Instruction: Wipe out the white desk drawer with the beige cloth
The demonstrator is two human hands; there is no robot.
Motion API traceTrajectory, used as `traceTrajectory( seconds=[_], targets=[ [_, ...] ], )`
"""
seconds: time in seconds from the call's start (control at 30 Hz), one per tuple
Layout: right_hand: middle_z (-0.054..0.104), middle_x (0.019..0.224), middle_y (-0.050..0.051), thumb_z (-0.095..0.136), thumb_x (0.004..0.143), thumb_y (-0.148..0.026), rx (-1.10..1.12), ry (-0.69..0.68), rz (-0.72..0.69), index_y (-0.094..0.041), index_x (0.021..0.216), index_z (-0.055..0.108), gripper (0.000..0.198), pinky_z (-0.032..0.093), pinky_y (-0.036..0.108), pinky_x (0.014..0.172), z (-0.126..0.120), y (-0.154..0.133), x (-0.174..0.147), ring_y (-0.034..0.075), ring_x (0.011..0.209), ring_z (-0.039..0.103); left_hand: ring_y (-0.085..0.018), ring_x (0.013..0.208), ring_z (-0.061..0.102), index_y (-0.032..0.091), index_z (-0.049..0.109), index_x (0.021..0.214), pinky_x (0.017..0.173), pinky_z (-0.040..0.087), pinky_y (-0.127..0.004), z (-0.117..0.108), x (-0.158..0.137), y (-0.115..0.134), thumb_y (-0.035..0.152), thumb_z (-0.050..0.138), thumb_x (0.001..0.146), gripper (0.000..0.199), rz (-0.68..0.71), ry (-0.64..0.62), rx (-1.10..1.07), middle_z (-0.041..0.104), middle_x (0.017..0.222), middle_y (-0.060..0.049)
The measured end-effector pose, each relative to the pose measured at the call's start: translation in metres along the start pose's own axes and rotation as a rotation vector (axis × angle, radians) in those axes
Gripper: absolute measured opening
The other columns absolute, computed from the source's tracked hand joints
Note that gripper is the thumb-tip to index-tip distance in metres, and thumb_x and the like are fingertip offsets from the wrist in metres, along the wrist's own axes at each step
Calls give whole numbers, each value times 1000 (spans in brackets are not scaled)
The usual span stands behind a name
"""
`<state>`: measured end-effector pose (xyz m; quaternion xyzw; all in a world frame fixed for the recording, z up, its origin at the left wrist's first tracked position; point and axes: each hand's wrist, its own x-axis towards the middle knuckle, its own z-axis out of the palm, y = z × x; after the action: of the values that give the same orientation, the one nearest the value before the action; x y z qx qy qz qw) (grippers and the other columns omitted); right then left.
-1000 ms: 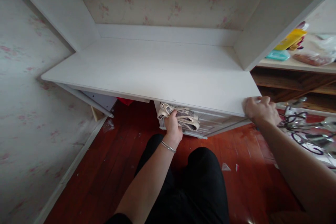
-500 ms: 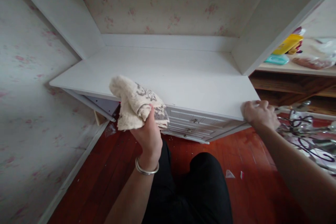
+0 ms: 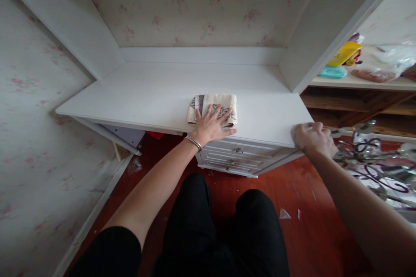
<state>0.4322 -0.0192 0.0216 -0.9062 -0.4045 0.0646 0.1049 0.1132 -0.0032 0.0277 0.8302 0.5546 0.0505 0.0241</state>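
My left hand [image 3: 210, 128] lies flat with its fingers spread on a folded cream towel [image 3: 221, 98] with a dark pattern. The towel rests on the white desk top [image 3: 156, 88], near its front edge and right of the middle. A silver bangle [image 3: 194, 142] circles my left wrist. At the desk's front right corner, my right hand [image 3: 315, 139] is closed around the edge; its fingertips are partly hidden. Beneath the towel's side of the desk stands a white drawer unit [image 3: 224, 153] with small knobs.
White upright panels [image 3: 325, 34] rise at both ends of the desk. A metal chandelier [image 3: 373, 160] stands close by my right forearm. Farther right, a wooden shelf [image 3: 367, 80] holds a yellow item [image 3: 345, 54] and plastic bags. Plastic scraps [image 3: 284, 214] lie on the red wooden floor.
My left hand has moved right and forward, from holding the towel bunched above the front edge to pressing it flat on the desk with spread fingers. My right hand stays at the corner.
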Motion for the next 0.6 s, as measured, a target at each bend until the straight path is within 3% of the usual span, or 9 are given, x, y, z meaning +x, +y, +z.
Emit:
traceTrajectory(
  seconds=[0.13, 0.27, 0.37, 0.43, 0.5, 0.6],
  targets=[
    [48, 135, 21, 27, 87, -58, 3, -8, 10, -21, 135, 43, 63, 41, 53, 98, -2, -1, -1, 38, 124, 48, -44, 143, 6, 48, 25, 146, 107, 3, -74, -8, -11, -10, 84, 40, 74, 82, 138, -14, -43, 9, 161, 1],
    [47, 135, 21, 28, 87, -57, 7, -15, 4, -22, 134, 43, 61, 41, 53, 97, -2, -1, -1, 39, 124, 48, -37, 142, 22, 47, 47, 135, 113, 10, -63, -24, -26, -36, 78, 48, 76, 66, 159, 161, -158, 28, 155, 5],
    [47, 135, 22, 28, 87, -57, 10, -13, -9, -21, 134, 43, 61, 41, 53, 96, -1, 0, 0, 40, 123, 48, -29, 144, 21, 42, 41, 140, 115, 11, -57, -34, -31, -74, 66, 31, 91, 55, -51, 183, -155, 30, 155, 3],
    [47, 134, 23, 28, 87, -58, 8, -7, -14, -19, 133, 43, 62, 41, 53, 96, 1, 2, 2, 40, 122, 48, -26, 144, 21, 36, 37, 144, 114, 18, -56, -33, -32, -103, 57, 14, 97, 57, -307, 202, -163, 26, 157, 0],
    [48, 133, 23, 27, 87, -58, 3, 0, -16, -19, 132, 44, 61, 41, 53, 95, 4, 3, 5, 40, 122, 49, -28, 144, 21, 30, 37, 144, 112, 20, -59, -24, -33, -127, 54, 9, 97, 60, -538, 174, -149, 23, 158, -5],
    [49, 132, 22, 26, 88, -57, -8, 12, -20, -20, 131, 45, 59, 41, 53, 95, 8, 6, 8, 40, 122, 48, -30, 144, 21, 28, 42, 140, 111, 13, -65, -8, -37, -145, 54, 14, 96, 59, -624, 124, -58, 26, 156, -7]
  ],
)
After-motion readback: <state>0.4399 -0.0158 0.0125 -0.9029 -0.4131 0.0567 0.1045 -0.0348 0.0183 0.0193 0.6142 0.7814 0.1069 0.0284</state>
